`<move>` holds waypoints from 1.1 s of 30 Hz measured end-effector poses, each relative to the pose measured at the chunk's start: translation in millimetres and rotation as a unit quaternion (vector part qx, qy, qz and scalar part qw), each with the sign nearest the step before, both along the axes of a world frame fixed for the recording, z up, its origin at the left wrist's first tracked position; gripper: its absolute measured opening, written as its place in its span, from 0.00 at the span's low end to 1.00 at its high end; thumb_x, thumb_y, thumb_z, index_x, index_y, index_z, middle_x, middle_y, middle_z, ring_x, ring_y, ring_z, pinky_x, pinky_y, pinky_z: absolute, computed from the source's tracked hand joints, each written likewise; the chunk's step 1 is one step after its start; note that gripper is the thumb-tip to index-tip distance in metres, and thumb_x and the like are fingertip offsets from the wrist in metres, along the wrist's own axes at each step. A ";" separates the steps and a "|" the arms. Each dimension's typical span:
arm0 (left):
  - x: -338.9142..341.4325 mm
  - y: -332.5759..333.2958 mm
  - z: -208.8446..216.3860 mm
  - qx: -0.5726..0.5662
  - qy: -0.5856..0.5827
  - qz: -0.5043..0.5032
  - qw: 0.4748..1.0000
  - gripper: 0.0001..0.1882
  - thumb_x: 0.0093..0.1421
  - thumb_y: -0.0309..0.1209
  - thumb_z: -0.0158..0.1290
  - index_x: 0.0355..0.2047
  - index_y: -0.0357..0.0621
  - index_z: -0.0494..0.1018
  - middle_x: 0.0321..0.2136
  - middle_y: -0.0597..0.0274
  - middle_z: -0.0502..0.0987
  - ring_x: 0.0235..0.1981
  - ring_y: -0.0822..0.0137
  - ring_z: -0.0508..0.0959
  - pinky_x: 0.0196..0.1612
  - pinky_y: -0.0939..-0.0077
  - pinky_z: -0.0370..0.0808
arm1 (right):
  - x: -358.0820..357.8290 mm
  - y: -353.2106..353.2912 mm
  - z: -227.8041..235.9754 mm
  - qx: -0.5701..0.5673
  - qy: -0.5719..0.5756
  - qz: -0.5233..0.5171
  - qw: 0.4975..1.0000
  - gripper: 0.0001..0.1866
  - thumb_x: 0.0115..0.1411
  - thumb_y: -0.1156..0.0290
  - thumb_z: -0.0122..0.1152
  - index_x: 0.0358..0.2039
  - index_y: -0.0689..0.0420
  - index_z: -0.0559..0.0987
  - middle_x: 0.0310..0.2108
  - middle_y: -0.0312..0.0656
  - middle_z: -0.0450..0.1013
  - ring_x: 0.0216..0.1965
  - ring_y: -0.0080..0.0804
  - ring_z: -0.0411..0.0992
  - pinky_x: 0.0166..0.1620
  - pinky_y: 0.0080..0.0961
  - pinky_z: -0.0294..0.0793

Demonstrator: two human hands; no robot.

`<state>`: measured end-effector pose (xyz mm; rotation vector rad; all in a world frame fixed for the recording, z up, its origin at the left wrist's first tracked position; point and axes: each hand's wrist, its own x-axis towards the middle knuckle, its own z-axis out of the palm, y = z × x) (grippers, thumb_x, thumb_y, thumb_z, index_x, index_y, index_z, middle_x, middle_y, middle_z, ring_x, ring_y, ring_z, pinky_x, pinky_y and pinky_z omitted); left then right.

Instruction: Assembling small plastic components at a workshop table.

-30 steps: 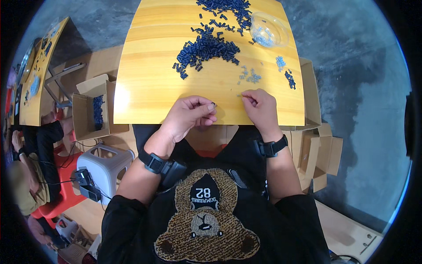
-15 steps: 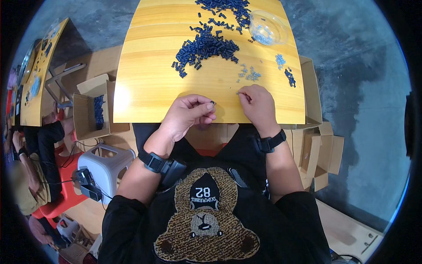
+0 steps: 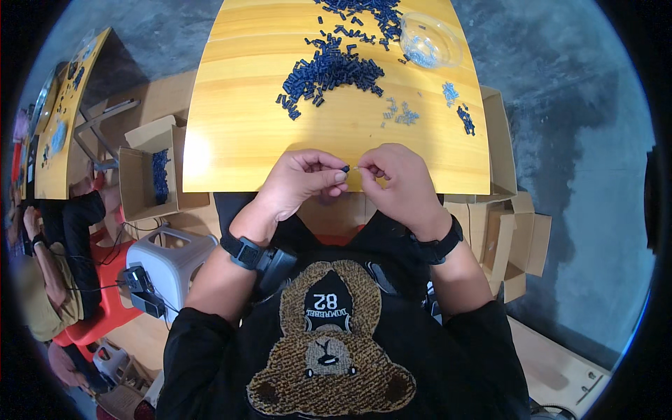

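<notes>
Over the near edge of the table, my left hand [image 3: 299, 180] pinches a small black cylindrical piece [image 3: 346, 169] between thumb and forefinger. Facing it, my right hand [image 3: 404, 183] has its fingertips closed on a tiny pale, shiny piece [image 3: 356, 167], too small to name. The tiny piece points at the end of the black one; whether they touch I cannot tell. Beyond my hands lies a heap of similar black pieces [image 3: 329, 73]. A loose scatter of small silvery pieces [image 3: 401, 113] is nearer my right hand.
A clear plastic bowl [image 3: 448, 59] with silvery pieces stands far right. Small silvery [image 3: 450, 93] and black groups [image 3: 465, 120] lie near the right edge. Cardboard boxes flank the table [image 3: 238, 150]; the left box [image 3: 133, 178] holds black pieces. A grey stool [image 3: 175, 245] and another person are at left.
My right hand has moved left from beside the silvery scatter, bringing a tiny pale piece up to the black piece. My left hand stays nearly in place.
</notes>
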<state>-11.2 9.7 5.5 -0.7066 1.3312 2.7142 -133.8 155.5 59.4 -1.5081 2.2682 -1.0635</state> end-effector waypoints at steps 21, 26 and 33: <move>4.9 0.9 2.8 0.035 0.039 0.033 0.998 0.08 0.58 0.24 0.50 0.39 0.39 0.71 0.29 0.62 0.74 0.27 0.74 0.73 0.32 0.83 0.72 | 12.2 -2.4 -2.2 -0.010 0.083 -0.005 0.996 0.03 0.45 0.75 0.55 0.21 0.58 0.70 0.20 0.44 0.67 0.26 0.43 0.68 0.29 0.35 0.68; 4.8 1.1 8.2 0.041 0.030 0.039 0.998 0.09 0.60 0.25 0.48 0.41 0.40 0.70 0.28 0.61 0.75 0.26 0.73 0.74 0.31 0.83 0.72 | 12.1 0.4 -6.8 -0.014 0.084 -0.005 0.996 0.03 0.45 0.75 0.55 0.20 0.58 0.70 0.20 0.44 0.67 0.26 0.43 0.68 0.29 0.36 0.67; 5.3 1.6 12.5 0.064 0.048 0.082 0.993 0.08 0.59 0.24 0.49 0.39 0.40 0.70 0.30 0.60 0.75 0.29 0.71 0.76 0.35 0.83 0.73 | 13.3 0.5 -5.1 -0.016 0.059 -0.007 0.998 0.03 0.45 0.75 0.55 0.20 0.58 0.70 0.19 0.45 0.67 0.25 0.43 0.68 0.29 0.36 0.67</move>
